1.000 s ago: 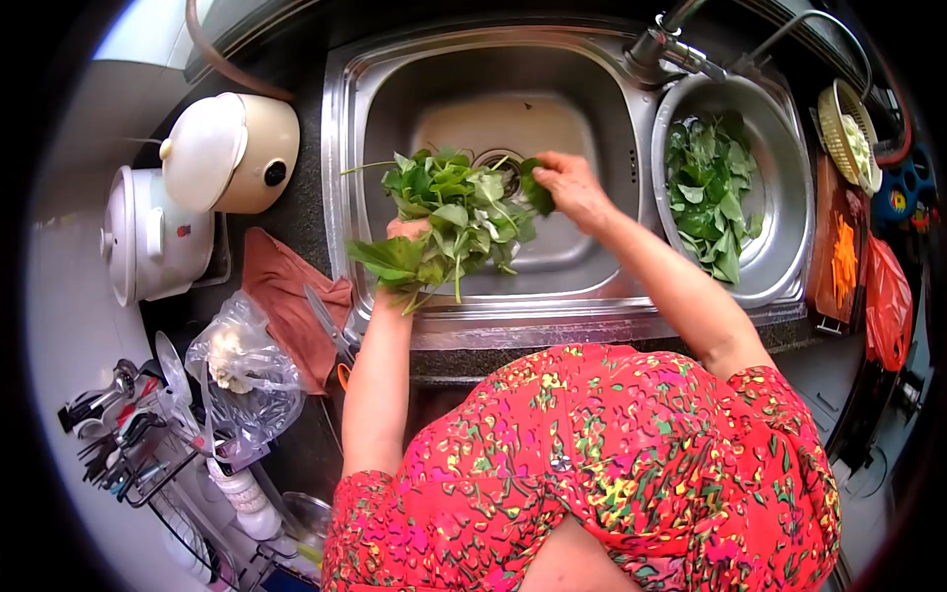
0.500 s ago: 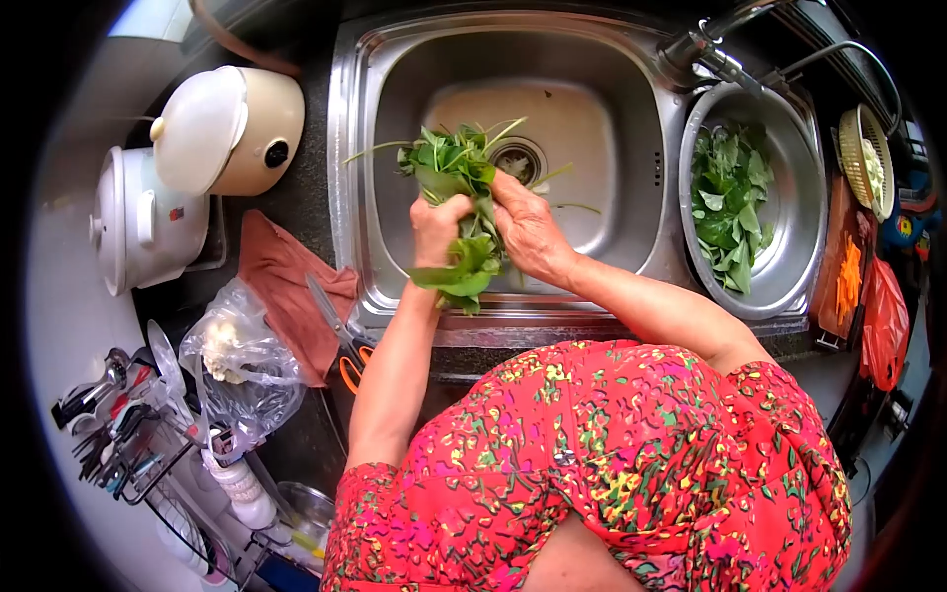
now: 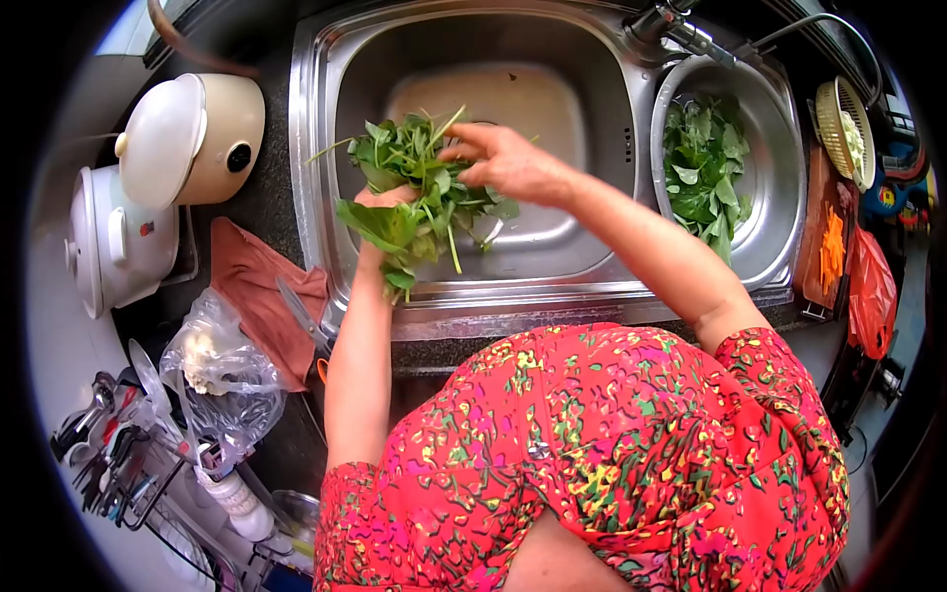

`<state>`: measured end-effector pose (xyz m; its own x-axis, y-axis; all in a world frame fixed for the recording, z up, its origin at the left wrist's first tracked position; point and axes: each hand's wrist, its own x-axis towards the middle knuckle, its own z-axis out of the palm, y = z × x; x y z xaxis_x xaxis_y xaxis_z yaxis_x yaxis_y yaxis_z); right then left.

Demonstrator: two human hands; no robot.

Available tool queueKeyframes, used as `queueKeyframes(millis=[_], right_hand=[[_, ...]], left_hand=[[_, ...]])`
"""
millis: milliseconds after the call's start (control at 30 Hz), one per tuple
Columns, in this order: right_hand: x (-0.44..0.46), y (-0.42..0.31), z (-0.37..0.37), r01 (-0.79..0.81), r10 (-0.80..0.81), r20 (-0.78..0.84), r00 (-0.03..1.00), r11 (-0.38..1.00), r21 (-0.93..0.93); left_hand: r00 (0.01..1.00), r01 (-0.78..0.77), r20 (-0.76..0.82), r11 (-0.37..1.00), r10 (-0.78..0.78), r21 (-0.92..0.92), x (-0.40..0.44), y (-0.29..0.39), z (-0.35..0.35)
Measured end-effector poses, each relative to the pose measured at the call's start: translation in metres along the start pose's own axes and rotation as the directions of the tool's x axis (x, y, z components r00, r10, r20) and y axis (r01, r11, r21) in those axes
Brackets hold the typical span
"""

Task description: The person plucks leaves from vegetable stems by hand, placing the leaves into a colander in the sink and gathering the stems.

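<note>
My left hand [image 3: 385,197] is closed around a bunch of leafy greens [image 3: 434,178] above the left side of the large sink basin [image 3: 592,109]. The leaves partly cover its fingers. At the right side of the bunch is my right hand [image 3: 508,163], its fingers apart and the tips close to the stems; whether they touch is hard to tell. More leaves [image 3: 702,168] lie in the metal bowl [image 3: 774,158] to the right of the basin.
At the left stand a cream cooker [image 3: 222,138] and a white pot [image 3: 133,237]. Nearer are a brown cloth [image 3: 266,291], scissors [image 3: 299,308] and a plastic bag [image 3: 232,370]. Orange strips [image 3: 832,249] lie on a board at the right, beside a yellow basket [image 3: 838,123] and a faucet [image 3: 681,35].
My right hand has moved off the bunch, its fingers now spread. My left hand and the greens have shifted slightly left, and the bunch has fanned out.
</note>
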<state>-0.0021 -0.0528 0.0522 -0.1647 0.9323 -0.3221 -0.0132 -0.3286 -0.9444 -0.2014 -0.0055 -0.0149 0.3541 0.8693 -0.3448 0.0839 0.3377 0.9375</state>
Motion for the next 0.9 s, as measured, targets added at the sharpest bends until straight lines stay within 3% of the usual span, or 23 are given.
queueKeyframes(millis=[33,100,133,200,233,267,300,333,367,433,467,500,567,600,633,667,700,733,767,800,833,867,900], right_hand=[[0.005,0.001,-0.013,-0.011,0.011,0.032,0.999,1.000,0.001],[0.014,0.018,-0.039,-0.010,-0.009,-0.087,0.996,0.976,-0.217],[0.015,0.016,-0.044,-0.156,0.116,-0.111,0.987,0.866,-0.476],[0.022,0.064,-0.047,-0.209,0.269,-0.055,0.962,0.590,-0.780],[0.017,0.075,-0.039,-0.204,0.352,-0.047,0.935,0.426,-0.882],[0.007,0.098,-0.033,-0.029,0.126,0.022,0.992,0.385,-0.923],[0.003,0.109,-0.023,-0.027,0.125,0.023,0.992,0.386,-0.922],[0.001,0.116,-0.014,0.059,0.138,0.103,0.985,0.293,-0.954],[0.000,0.121,-0.009,0.147,0.158,0.180,0.971,0.199,-0.969],[0.000,0.122,-0.006,0.179,0.164,0.216,0.962,0.214,-0.960],[0.001,0.120,-0.006,0.211,0.170,0.252,0.953,0.224,-0.951],[0.003,0.112,-0.008,0.212,0.169,0.252,0.953,0.223,-0.951],[0.012,0.099,-0.019,-0.101,0.258,0.020,0.966,0.449,-0.888],[0.023,0.123,-0.027,-0.023,0.095,0.030,0.995,0.511,-0.859],[0.029,0.119,-0.027,-0.022,0.095,0.031,0.995,0.511,-0.860],[0.036,0.114,-0.025,0.118,-0.013,0.124,0.992,0.443,-0.889],[0.044,0.109,-0.021,0.250,-0.113,0.224,0.968,0.358,-0.900],[0.050,0.107,-0.011,0.301,-0.171,0.258,0.951,0.313,-0.901],[0.055,0.111,-0.002,0.304,-0.173,0.261,0.950,0.313,-0.900],[0.060,0.116,0.010,0.201,-0.065,0.190,0.980,0.309,-0.930],[0.066,0.116,0.018,0.100,0.040,0.116,0.992,0.286,-0.953],[0.068,0.114,0.025,0.100,0.010,0.108,0.994,0.299,-0.949],[0.071,0.118,0.024,0.105,0.009,0.113,0.994,0.298,-0.949]], left_hand=[[0.999,0.032,-0.009,0.999,-0.032,-0.022,0.002,0.005,-0.005],[0.995,0.095,-0.026,0.993,-0.097,-0.068,0.007,0.015,-0.014],[0.995,-0.072,0.072,0.990,0.064,0.118,0.009,0.015,-0.024],[0.960,-0.250,0.194,0.926,0.200,0.283,0.009,0.018,-0.035],[0.982,-0.147,0.135,0.984,0.133,0.101,0.005,0.032,-0.031],[0.994,-0.046,0.091,0.995,0.054,-0.091,0.003,0.039,-0.028],[0.995,-0.046,0.089,0.995,0.054,-0.089,0.005,0.038,-0.034],[0.984,-0.109,0.153,0.990,0.095,0.085,0.008,0.034,-0.044],[0.980,-0.058,0.190,0.998,0.064,-0.033,0.010,0.029,-0.052],[0.969,0.093,0.247,0.937,-0.008,-0.337,0.015,0.027,-0.061],[0.963,0.183,0.266,0.840,-0.047,-0.511,0.018,0.027,-0.064],[0.950,0.312,0.053,0.940,-0.308,-0.139,0.017,0.037,-0.062],[0.980,0.127,0.181,0.966,-0.087,-0.226,0.038,-0.070,-0.135],[0.784,0.507,0.616,0.655,-0.080,-0.560,0.050,-0.112,-0.176],[0.733,0.603,0.681,0.477,-0.015,-0.639,0.033,-0.096,-0.167],[0.673,0.699,0.737,0.282,0.051,-0.657,0.016,-0.078,-0.157],[0.726,0.649,0.687,0.376,-0.043,-0.662,0.022,-0.111,-0.178],[0.877,0.417,0.456,0.718,-0.154,-0.558,0.002,-0.079,-0.164],[0.975,0.180,0.175,0.943,-0.135,-0.280,-0.020,-0.038,-0.140],[0.919,0.346,0.350,0.791,-0.180,-0.504,-0.012,-0.060,-0.153],[0.827,0.547,0.518,0.530,-0.220,-0.648,-0.004,-0.083,-0.167],[0.707,0.707,0.661,0.256,-0.250,-0.659,0.004,-0.105,-0.181],[0.777,0.628,0.521,0.379,-0.353,-0.680,-0.003,-0.111,-0.181]])
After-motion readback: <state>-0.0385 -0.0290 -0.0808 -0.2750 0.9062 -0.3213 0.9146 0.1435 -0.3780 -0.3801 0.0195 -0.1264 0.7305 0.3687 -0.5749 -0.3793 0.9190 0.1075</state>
